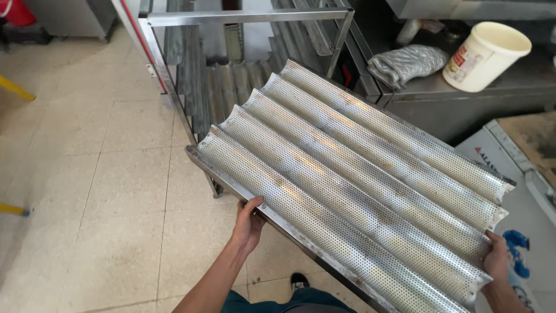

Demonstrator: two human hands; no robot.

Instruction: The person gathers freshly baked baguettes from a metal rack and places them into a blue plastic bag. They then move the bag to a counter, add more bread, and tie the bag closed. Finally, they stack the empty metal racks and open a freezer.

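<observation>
Perforated metal baguette tray point(353, 185) held off the floor, gripped at two edges.

The tray, with five long wavy channels, is tilted and spans the middle of the view. Its near-left frame edge is clamped by the left hand point(249, 223), fingers curled over the rim. Its near-right corner is gripped by the right hand point(497, 261), partly hidden by the tray. The far end is pointed into a metal rack point(174, 69) where more trays are stacked. A cream bucket point(485, 55) and grey mitt point(405, 62) are seen far right on a steel counter point(463, 95). Tiled floor point(87, 174) at left.
</observation>
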